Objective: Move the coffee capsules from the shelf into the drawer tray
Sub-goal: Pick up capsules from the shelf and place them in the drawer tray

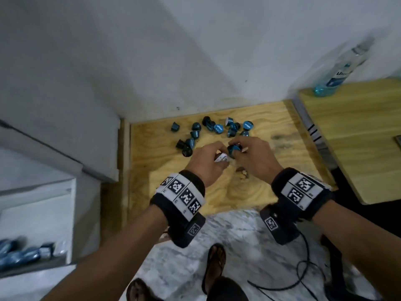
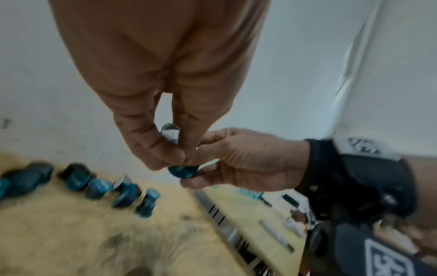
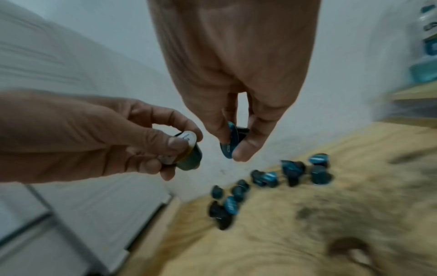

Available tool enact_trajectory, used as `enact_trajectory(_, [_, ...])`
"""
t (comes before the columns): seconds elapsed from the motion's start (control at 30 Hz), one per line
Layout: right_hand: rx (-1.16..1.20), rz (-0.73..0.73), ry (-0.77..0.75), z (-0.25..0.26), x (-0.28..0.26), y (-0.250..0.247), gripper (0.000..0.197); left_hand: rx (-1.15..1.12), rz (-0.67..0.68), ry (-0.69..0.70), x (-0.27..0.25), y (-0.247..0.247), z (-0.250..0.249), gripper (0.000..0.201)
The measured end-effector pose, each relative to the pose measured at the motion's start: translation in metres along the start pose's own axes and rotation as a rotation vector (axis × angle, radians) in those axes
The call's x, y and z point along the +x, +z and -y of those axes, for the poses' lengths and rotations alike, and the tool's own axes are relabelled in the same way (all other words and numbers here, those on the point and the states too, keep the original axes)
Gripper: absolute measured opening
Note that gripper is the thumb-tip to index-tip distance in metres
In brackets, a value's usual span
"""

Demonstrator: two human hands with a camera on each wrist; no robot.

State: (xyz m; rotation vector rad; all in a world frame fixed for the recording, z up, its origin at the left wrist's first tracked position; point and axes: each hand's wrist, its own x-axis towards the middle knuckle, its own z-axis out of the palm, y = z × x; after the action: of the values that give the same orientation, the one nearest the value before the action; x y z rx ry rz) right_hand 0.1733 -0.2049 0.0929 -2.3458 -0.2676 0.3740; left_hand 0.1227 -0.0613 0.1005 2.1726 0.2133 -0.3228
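Several blue coffee capsules (image 1: 217, 128) lie scattered at the back of the plywood shelf (image 1: 271, 170); they also show as capsules (image 2: 99, 186) and capsules (image 3: 267, 179) in the wrist views. My left hand (image 1: 219, 155) hovers above the shelf and pinches a capsule with a white foil lid (image 3: 187, 149). Close beside it, my right hand (image 1: 235, 148) pinches a blue capsule (image 3: 230, 142) between thumb and fingers. The two hands nearly touch. The white drawer tray (image 1: 36, 213) is at the lower left and holds several blue capsules (image 1: 21, 253), blurred.
A clear bottle with blue liquid (image 1: 345, 68) stands on a second wooden surface (image 1: 358, 137) to the right of the shelf. White walls close off the back and left. A black cable (image 1: 303, 268) lies on the marble floor by a sandalled foot (image 1: 214, 263).
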Motion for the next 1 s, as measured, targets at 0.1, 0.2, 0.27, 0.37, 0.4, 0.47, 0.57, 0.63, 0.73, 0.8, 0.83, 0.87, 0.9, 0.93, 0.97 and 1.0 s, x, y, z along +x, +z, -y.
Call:
enact_trajectory(0.1, [0.067, 0.083, -0.091, 0.055, -0.036, 0.011, 0.024, -0.047, -0.002, 0.059, -0.065, -0.053, -0.002, 0.01])
enact_trajectory(0.2, [0.075, 0.189, -0.133, 0.105, -0.066, 0.039, 0.023, -0.009, 0.002, 0.1, -0.127, -0.108, 0.016, 0.009])
enact_trajectory(0.27, [0.058, 0.252, -0.142, 0.142, -0.085, 0.065, 0.022, 0.004, 0.005, 0.107, -0.163, -0.145, 0.04, 0.009])
enact_trajectory(0.37, [0.06, 0.32, -0.166, 0.196, -0.108, 0.111, 0.02, 0.049, -0.001, 0.077, -0.207, -0.198, 0.087, 0.012])
enact_trajectory(0.4, [0.074, 0.338, -0.178, 0.213, -0.114, 0.129, 0.02, 0.08, 0.0, 0.059, -0.219, -0.216, 0.105, 0.013])
enact_trajectory(0.47, [0.076, 0.369, -0.207, 0.243, -0.119, 0.167, 0.02, 0.142, -0.005, 0.001, -0.239, -0.25, 0.143, 0.013])
enact_trajectory(0.57, [0.033, 0.43, -0.192, 0.28, -0.113, 0.222, 0.023, 0.253, -0.029, -0.102, -0.253, -0.296, 0.199, 0.022])
enact_trajectory(0.63, [-0.019, 0.489, -0.164, 0.302, -0.105, 0.253, 0.024, 0.318, -0.004, -0.162, -0.249, -0.318, 0.234, 0.023])
enact_trajectory(0.73, [-0.114, 0.611, -0.106, 0.327, -0.087, 0.295, 0.024, 0.401, 0.076, -0.241, -0.228, -0.336, 0.274, 0.024])
enact_trajectory(0.8, [-0.273, 0.679, -0.085, 0.336, -0.074, 0.317, 0.025, 0.474, 0.156, -0.265, -0.212, -0.338, 0.293, 0.024])
enact_trajectory(0.83, [-0.354, 0.714, -0.077, 0.34, -0.067, 0.327, 0.026, 0.487, 0.194, -0.271, -0.204, -0.338, 0.301, 0.024])
enact_trajectory(0.87, [-0.389, 0.749, -0.055, 0.342, -0.061, 0.335, 0.029, 0.489, 0.232, -0.278, -0.197, -0.337, 0.308, 0.024])
enact_trajectory(0.9, [-0.399, 0.782, -0.021, 0.343, -0.054, 0.343, 0.03, 0.492, 0.27, -0.28, -0.189, -0.336, 0.314, 0.024])
enact_trajectory(0.93, [-0.421, 0.806, 0.022, 0.344, -0.047, 0.351, 0.029, 0.496, 0.306, -0.282, -0.181, -0.335, 0.32, 0.024])
enact_trajectory(0.97, [-0.468, 0.823, 0.065, 0.344, -0.042, 0.356, 0.025, 0.496, 0.335, -0.285, -0.174, -0.334, 0.324, 0.025])
enact_trajectory(1.0, [-0.518, 0.84, 0.106, 0.345, -0.037, 0.362, 0.017, 0.495, 0.36, -0.29, -0.168, -0.331, 0.329, 0.026])
